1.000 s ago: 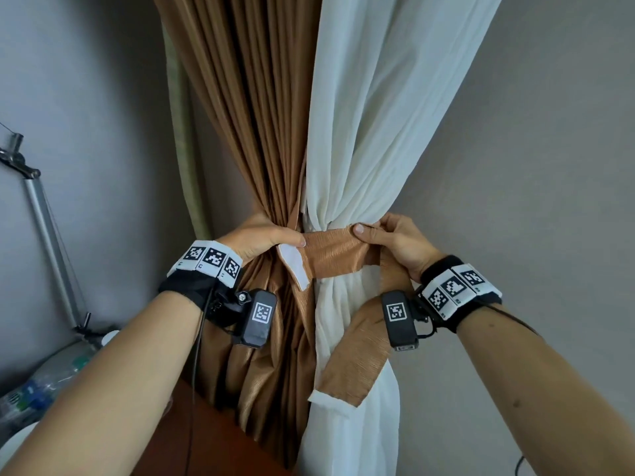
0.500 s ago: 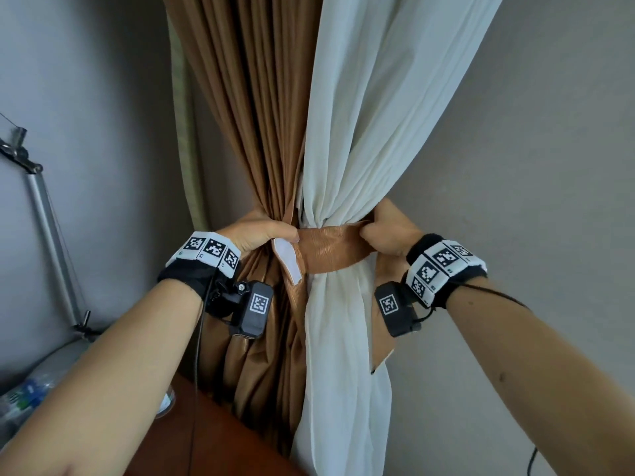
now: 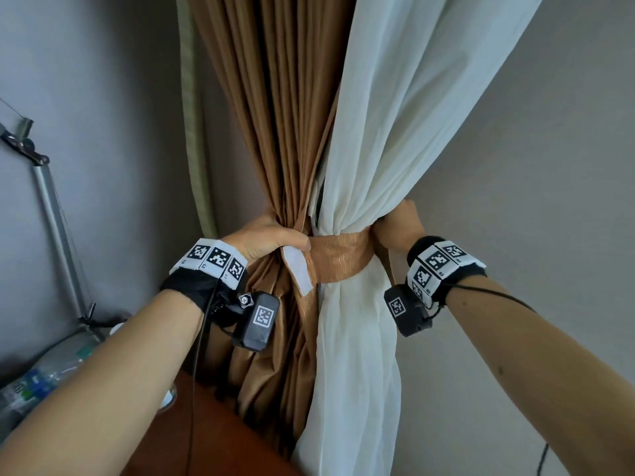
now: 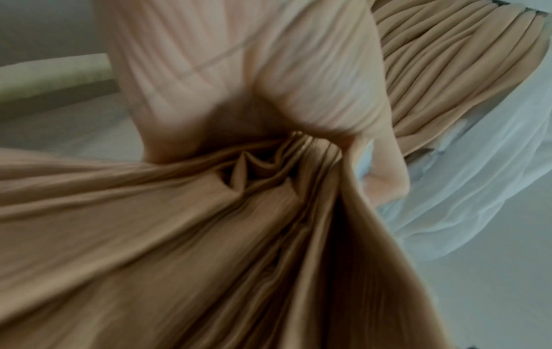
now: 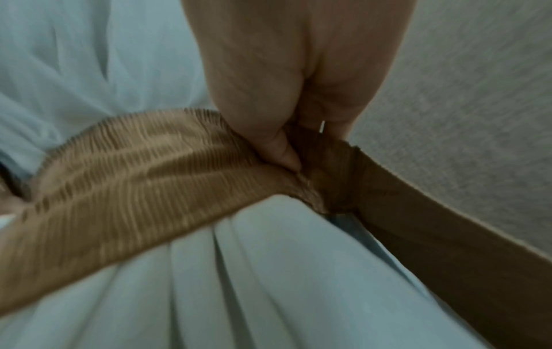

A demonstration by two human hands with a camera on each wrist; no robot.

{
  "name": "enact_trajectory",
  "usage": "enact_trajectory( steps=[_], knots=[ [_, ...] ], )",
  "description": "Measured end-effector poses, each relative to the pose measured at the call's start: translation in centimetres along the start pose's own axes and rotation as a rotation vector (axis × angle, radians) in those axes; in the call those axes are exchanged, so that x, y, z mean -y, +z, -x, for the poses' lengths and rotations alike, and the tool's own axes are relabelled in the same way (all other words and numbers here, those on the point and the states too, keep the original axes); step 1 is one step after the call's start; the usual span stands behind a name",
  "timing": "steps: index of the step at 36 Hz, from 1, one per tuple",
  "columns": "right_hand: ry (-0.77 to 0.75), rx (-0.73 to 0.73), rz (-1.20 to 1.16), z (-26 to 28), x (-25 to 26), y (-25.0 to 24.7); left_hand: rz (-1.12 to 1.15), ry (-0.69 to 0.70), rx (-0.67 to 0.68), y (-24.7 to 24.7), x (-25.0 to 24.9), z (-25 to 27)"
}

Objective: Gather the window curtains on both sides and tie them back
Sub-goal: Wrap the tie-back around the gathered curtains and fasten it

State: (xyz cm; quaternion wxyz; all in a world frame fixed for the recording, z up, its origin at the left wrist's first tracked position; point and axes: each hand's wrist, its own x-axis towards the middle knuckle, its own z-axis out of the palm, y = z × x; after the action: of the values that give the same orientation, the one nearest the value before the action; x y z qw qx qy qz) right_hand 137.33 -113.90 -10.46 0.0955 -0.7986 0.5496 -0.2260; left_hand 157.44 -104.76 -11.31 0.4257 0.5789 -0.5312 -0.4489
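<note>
A brown pleated curtain [image 3: 275, 115] and a white sheer curtain [image 3: 405, 115] hang bunched together in the corner. A brown ribbed tie-back band [image 3: 338, 257] wraps across their front. My left hand [image 3: 271, 237] grips the gathered brown curtain [image 4: 209, 212] and pinches the band's end, whose white lining flap [image 3: 297, 267] hangs below the thumb. My right hand [image 3: 398, 223] grips the band [image 5: 149, 189] at the right side of the bunch, fingers curled behind the white curtain [image 5: 269, 283]. The band's loose tail [image 5: 448, 248] runs down toward the wall.
Grey walls [image 3: 515, 201] close in on both sides. A metal lamp arm [image 3: 51, 207] stands at the left above plastic water bottles [image 3: 44, 376]. A reddish wooden tabletop [image 3: 213, 438] sits just below the curtains. A pale green strip [image 3: 192, 132] runs beside the brown curtain.
My right hand carried the band from the front round the right side of the bunch, so its hanging tail went out of the head view. The band now sits tight; both hands rose slightly.
</note>
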Motion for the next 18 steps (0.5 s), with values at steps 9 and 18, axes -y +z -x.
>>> enact_trajectory(
  steps=[9, 18],
  knots=[
    [0.006, 0.010, 0.223, -2.6, -0.1, 0.0, 0.040, -0.111, -0.106, -1.2, -1.1, 0.7],
    [-0.022, 0.050, 0.245, -4.9, 0.6, -1.4, -0.009, -0.136, -0.160, -2.8, -0.2, 1.3]
  ],
)
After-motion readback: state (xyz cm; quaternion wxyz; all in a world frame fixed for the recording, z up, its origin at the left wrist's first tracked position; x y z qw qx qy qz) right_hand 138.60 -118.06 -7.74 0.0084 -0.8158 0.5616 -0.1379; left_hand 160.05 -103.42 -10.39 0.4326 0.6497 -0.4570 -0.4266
